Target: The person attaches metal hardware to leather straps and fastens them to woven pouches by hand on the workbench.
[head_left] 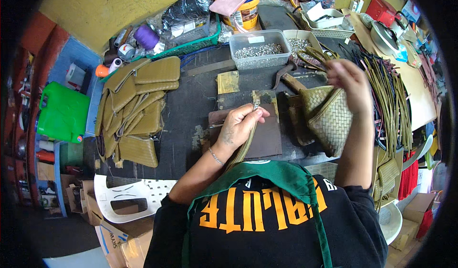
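My left hand [241,127] is closed on an olive strap [245,149] with a silver metal fitting [256,105] at its top, over a brown board [269,141]. My right hand [346,79] is raised at the right, slightly blurred, its fingers closed on looped olive straps [317,56]. Beneath it lies an olive woven bag [329,125]. Beside that are a hammer-like tool [292,82] and a bundle of long olive and dark straps [391,101].
Olive pouches [136,115] are piled at the left of the dark table [186,91]. Along the back stand a clear bin of metal pieces [257,53], a basket with thread spools [145,39] and other containers. A white plastic chair [109,191] stands at the near left.
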### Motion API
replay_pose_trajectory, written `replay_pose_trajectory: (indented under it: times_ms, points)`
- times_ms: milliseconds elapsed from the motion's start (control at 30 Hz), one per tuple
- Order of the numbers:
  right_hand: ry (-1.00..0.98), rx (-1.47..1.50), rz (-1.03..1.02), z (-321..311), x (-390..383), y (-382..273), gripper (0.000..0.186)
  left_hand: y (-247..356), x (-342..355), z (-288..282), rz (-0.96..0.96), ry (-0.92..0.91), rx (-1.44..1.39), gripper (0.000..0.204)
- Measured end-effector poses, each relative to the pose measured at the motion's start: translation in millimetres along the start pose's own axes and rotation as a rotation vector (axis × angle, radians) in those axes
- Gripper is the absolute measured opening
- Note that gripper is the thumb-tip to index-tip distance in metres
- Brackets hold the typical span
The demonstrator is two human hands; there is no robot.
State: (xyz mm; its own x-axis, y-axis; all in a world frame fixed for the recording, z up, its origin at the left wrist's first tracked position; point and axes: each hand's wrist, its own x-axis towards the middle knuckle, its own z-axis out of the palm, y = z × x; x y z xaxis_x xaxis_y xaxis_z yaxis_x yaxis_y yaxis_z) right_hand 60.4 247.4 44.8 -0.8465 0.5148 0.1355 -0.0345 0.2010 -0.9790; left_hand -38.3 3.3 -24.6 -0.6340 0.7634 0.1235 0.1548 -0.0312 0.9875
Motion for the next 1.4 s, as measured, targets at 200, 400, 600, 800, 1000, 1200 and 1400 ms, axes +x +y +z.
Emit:
replay_pose_trajectory:
  times_ms: [200, 400, 600, 800, 1000, 1200, 1400]
  points:
    - [0.785, -1.001, 0.141, -187.7, -30.7, 102.1, 0.027, 3.3, -0.9, 9.4, -0.076, 0.011, -0.065, 0.027]
    - [0.887, -1.444, 0.220, -207.4, -80.4, 217.8, 0.019, -3.0, -4.3, -8.1, -0.086, -0.022, -0.034, 0.031]
    - [0.990, -1.266, 0.374, -209.0, -80.8, 206.8, 0.019, 0.1, 1.4, -4.9, -0.110, -0.065, -0.117, 0.031]
    - [1.031, -1.347, 0.506, -239.8, -70.3, 173.2, 0.025, -0.2, 0.7, -4.5, -0.092, -0.054, -0.129, 0.031]
    - [0.827, -1.283, 0.849, -252.4, -75.6, 166.0, 0.024, 3.4, -4.8, -6.2, -0.101, -0.038, -0.146, 0.031]
    - [1.094, -0.252, 0.304, -274.0, -64.2, 131.4, 0.022, 6.9, -5.0, -0.2, -0.060, -0.093, -0.091, 0.027]
    - [0.238, 0.870, 0.046, -8.2, -41.4, -9.8, 0.021, 19.2, -5.0, 5.9, 0.014, -0.155, 0.017, 0.016]
